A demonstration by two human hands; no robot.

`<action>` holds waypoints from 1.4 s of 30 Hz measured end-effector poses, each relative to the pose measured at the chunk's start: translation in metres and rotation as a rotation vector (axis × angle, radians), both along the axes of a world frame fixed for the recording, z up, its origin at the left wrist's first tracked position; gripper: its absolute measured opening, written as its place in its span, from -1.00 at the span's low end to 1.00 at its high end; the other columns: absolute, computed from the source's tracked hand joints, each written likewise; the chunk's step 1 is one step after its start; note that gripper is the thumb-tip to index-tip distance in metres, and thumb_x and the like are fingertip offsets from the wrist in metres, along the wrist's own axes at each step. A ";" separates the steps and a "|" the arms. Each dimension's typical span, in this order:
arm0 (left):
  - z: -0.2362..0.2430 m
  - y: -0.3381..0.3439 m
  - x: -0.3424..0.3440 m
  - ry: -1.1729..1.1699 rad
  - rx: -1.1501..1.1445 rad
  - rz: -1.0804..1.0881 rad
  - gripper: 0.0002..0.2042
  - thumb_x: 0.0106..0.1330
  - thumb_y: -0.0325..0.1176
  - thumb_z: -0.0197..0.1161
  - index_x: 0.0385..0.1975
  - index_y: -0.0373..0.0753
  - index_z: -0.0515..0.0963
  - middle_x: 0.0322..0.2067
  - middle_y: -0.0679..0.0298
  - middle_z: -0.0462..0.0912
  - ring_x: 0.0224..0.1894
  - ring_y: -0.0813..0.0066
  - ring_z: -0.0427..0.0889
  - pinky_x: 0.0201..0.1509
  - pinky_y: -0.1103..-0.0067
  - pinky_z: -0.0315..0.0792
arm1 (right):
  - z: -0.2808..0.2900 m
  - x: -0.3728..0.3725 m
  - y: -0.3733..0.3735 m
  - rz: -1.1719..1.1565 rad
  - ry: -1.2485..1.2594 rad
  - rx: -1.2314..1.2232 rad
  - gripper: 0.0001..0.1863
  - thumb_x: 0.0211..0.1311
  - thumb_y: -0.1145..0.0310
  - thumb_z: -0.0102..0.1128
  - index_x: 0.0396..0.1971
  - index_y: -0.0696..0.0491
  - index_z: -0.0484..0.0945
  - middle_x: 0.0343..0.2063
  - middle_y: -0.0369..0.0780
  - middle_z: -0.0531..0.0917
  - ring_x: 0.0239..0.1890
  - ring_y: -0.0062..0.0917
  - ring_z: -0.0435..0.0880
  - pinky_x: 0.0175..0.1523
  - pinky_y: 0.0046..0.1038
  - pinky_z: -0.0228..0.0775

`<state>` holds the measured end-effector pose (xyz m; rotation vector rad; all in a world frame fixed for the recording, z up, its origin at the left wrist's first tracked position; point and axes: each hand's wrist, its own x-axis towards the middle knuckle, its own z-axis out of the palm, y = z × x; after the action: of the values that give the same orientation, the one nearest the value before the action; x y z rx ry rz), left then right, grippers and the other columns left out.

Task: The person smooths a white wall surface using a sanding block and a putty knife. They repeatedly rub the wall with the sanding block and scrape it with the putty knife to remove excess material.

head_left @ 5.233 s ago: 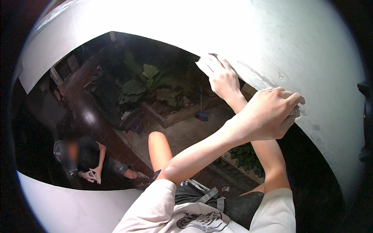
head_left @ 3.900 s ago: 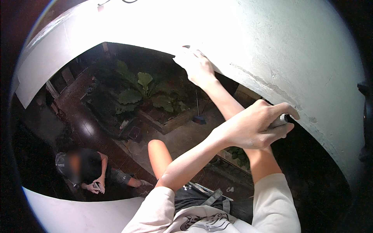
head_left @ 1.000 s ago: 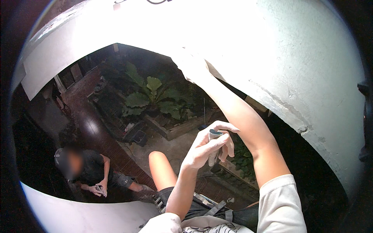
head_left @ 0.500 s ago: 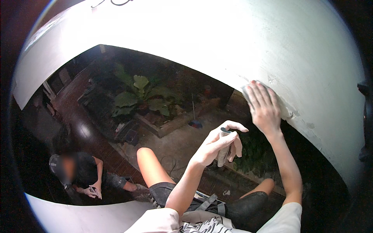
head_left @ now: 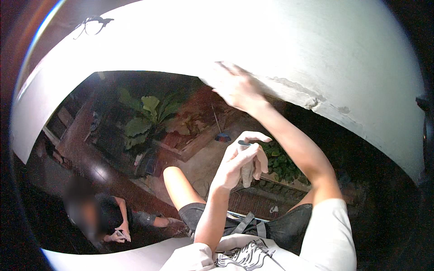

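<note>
Here, the left hand (head_left: 230, 166) has its fingers curled round a pale tube (head_left: 247, 175), partly hiding it, apart from the white wall (head_left: 352, 77). At the wall's edge, the right hand (head_left: 238, 90) blurs into glare; I can't tell how open its fingers are or what they hold.

The wall (head_left: 361, 67) is white with a grey streak (head_left: 291, 85), the tube (head_left: 247, 175) pale grey, the shirt (head_left: 287, 259) white with a wavy black print (head_left: 246, 255), the shorts (head_left: 289, 228) black with grey straps (head_left: 244, 223) — the leaves (head_left: 150, 106) green, the broom head (head_left: 222, 137) blue, the floor (head_left: 113, 185) reddish brown.
</note>
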<state>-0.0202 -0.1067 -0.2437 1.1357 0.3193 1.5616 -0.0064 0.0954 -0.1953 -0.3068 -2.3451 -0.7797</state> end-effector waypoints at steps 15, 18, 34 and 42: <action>-0.001 0.007 0.011 0.127 -0.132 0.019 -0.70 0.42 -0.26 0.06 0.05 -0.27 0.39 -0.61 0.19 0.58 -0.72 0.59 0.44 -0.61 0.70 0.32 | -0.011 0.106 -0.018 -0.181 -0.078 0.066 -0.39 0.23 0.03 0.08 0.27 -0.11 0.32 0.32 -0.37 0.30 0.35 -0.59 0.21 0.48 -0.40 -0.10; 0.002 0.010 0.017 0.130 -0.148 0.033 -0.68 0.41 -0.24 0.05 0.04 -0.29 0.40 -0.62 0.17 0.57 -0.74 0.56 0.42 -0.62 0.68 0.32 | -0.016 0.124 -0.021 -0.227 -0.110 0.029 -0.40 0.28 0.04 0.03 0.30 -0.13 0.28 0.35 -0.39 0.25 0.36 -0.62 0.21 0.48 -0.37 -0.10; 0.031 -0.014 0.007 0.020 -0.086 0.072 -0.68 0.40 -0.25 0.04 0.00 -0.34 0.40 -0.67 0.19 0.53 -0.74 0.56 0.41 -0.63 0.69 0.29 | 0.011 -0.025 -0.022 -0.124 -0.105 0.098 -0.48 0.26 0.01 0.07 0.19 -0.15 0.39 0.21 -0.34 0.40 0.31 -0.48 0.23 0.45 -0.32 -0.09; 0.019 -0.002 0.033 -0.094 -0.105 -0.060 -0.70 0.40 -0.27 0.03 0.02 -0.30 0.39 -0.69 0.21 0.49 -0.73 0.58 0.37 -0.63 0.69 0.29 | 0.005 0.075 -0.015 -0.061 -0.104 0.035 -0.49 0.24 0.23 0.02 0.21 0.02 0.39 0.24 -0.23 0.41 0.28 -0.46 0.35 0.40 -0.36 0.10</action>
<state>0.0131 -0.1091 -0.2244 0.9794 0.2984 1.5226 0.0690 0.0807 -0.1904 -0.3314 -2.4256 -0.8850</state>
